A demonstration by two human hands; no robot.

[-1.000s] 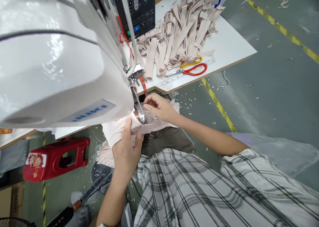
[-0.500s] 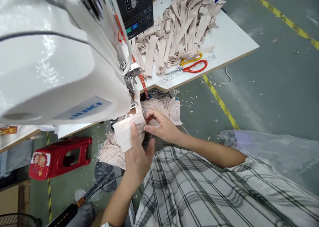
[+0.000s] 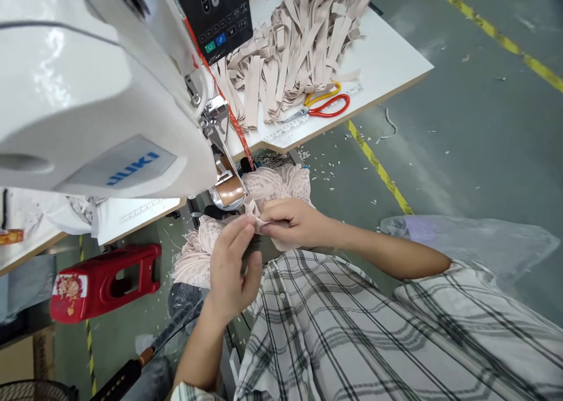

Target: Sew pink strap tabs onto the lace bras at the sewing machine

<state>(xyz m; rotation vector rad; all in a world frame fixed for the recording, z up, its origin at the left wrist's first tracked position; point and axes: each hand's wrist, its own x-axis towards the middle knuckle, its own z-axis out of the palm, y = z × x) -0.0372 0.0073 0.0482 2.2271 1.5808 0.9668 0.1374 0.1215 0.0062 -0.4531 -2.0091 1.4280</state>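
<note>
In front of the white sewing machine, a small pale pink fabric piece is bunched between my hands. My right hand pinches it between thumb and fingers. My left hand touches its left edge with the fingertips, thumb apart from the fingers; whether it grips the cloth is unclear. The machine's curved sewing bed shows just behind the fabric, with no cloth on it. Pink lace pieces hang in a right bundle and a left bundle beside the bed.
On the white table lie a heap of beige strips and red-and-yellow-handled scissors. A black control panel stands behind the machine. At the lower left are a red stool and a fan.
The fabric has come off the machine bed toward my body and is now bunched up. My right hand has closed on it, and my left hand has moved down slightly. The view has shifted.
</note>
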